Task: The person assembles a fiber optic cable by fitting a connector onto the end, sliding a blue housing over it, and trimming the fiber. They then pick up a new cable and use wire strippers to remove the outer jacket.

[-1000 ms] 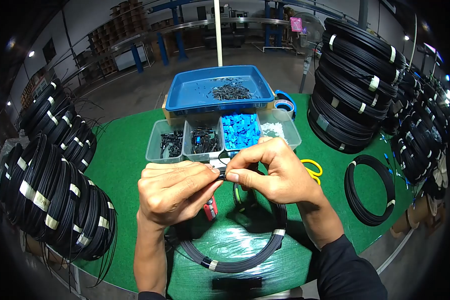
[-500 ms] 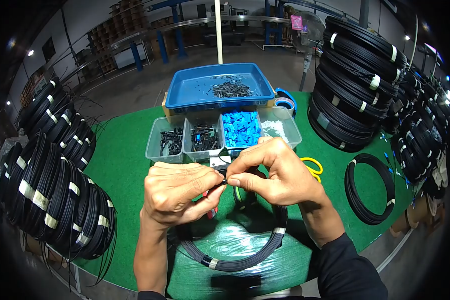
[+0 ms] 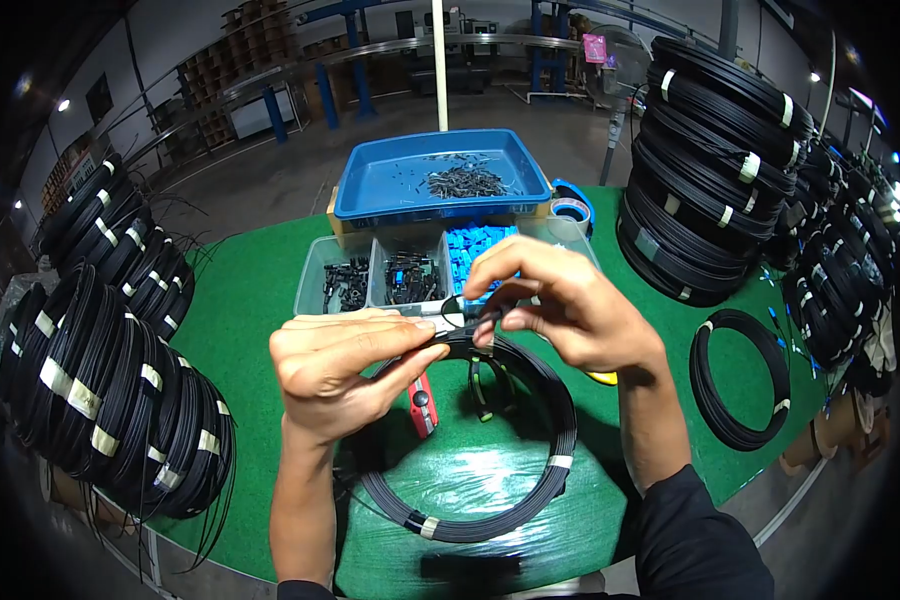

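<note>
My left hand [image 3: 345,365] pinches a thin black cable [image 3: 453,332] between thumb and forefinger. To its right, my right hand [image 3: 575,305] has its thumb and fingers closed on a dark stretch of the same cable; its exact end or fitting is too small to make out. Below both hands a coil of black cable [image 3: 490,528], bound with pale tape, lies on the green table. Inside the coil's ring are a red tool [image 3: 423,405] with a round black knob and a green-and-black hand tool [image 3: 480,390].
Behind my hands stands a clear divided bin [image 3: 315,290] with black parts and blue connectors [image 3: 478,250]. A blue tray [image 3: 380,180] of small dark pieces sits beyond it. Cable coils are stacked at left [image 3: 120,400] and right [image 3: 710,170]; another coil [image 3: 740,380] lies at right.
My hands have moved apart, the right one up and to the right. More of the cable between them shows, and the red and green tools are less covered.
</note>
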Demonstrator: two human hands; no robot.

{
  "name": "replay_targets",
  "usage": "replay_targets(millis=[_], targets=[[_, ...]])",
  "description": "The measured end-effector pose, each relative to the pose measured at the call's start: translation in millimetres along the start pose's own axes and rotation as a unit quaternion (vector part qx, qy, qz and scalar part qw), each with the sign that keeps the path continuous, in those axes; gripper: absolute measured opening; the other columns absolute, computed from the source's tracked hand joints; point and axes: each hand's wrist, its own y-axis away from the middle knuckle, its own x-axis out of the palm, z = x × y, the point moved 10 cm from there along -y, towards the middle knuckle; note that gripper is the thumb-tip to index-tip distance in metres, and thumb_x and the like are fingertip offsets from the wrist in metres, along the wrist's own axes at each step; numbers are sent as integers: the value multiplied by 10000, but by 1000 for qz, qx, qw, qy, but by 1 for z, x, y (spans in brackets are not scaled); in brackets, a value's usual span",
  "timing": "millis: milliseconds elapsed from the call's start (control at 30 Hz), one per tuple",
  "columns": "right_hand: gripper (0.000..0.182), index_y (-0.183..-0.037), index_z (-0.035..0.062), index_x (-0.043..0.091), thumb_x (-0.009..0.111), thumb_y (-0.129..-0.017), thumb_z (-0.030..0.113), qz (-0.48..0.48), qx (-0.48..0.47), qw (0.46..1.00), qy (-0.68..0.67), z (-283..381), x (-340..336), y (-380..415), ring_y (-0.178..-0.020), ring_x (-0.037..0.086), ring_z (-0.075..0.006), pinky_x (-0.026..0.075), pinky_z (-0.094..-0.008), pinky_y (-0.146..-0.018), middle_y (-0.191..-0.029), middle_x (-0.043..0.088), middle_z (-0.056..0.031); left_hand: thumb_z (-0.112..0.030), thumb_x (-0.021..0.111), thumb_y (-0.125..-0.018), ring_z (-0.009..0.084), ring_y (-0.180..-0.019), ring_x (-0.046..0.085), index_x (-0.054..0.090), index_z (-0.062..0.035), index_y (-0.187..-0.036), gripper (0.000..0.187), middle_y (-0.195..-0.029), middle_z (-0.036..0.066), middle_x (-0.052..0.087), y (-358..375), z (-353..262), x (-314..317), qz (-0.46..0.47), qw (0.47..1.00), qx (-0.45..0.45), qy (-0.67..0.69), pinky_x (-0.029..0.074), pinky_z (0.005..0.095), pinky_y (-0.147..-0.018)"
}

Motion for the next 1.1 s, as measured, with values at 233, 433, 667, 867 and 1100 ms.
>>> replay_targets(millis=[233, 433, 667, 867, 1100], targets=[[135, -931, -26, 608, 651, -815, -82, -119, 43, 992, 3, -23, -15, 2, -826, 717, -190, 573, -306, -757, -871, 679, -101, 48, 836, -695, 139, -691, 711, 751, 39, -859, 184, -798, 113, 752, 16, 33, -11, -101, 977, -183, 35, 558, 239, -631], [133, -824, 33, 673, 765, -732, 1, -182, -70, 961, 195, -2, -23, 3, -874, 696, -232, 493, -352, -823, -803, 710, -73, 17, 785, -776, 138, -724, 705, 764, 33, -901, 127, -839, 131, 753, 29, 58, -5, -66, 934, -289, 197, 548, 239, -670], [252, -794, 109, 687, 747, -588, -24, -198, -244, 896, 314, 33, 6, 10, -914, 666, -228, 428, -467, -888, -821, 679, 3, 29, 794, -780, 132, -749, 711, 750, 46, -911, 140, -848, 121, 749, 27, 51, 7, -51, 923, -314, 215, 570, 248, -690], [150, -812, 95, 722, 757, -667, 111, -218, -358, 810, 410, 53, 32, 33, -875, 668, -207, 384, -599, -981, -842, 701, -17, 38, 786, -798, 146, -765, 711, 747, 56, -932, 140, -850, 132, 747, 34, 58, 12, -32, 870, -391, 298, 574, 257, -695], [136, -793, 75, 698, 727, -664, 42, -209, -263, 870, 361, 49, 27, 19, -850, 677, -204, 379, -549, -944, -783, 677, -35, 27, 803, -761, 207, -821, 744, 762, -16, -886, 138, -840, 110, 757, 15, 37, 1, -30, 960, -232, 154, 564, 387, -889]])
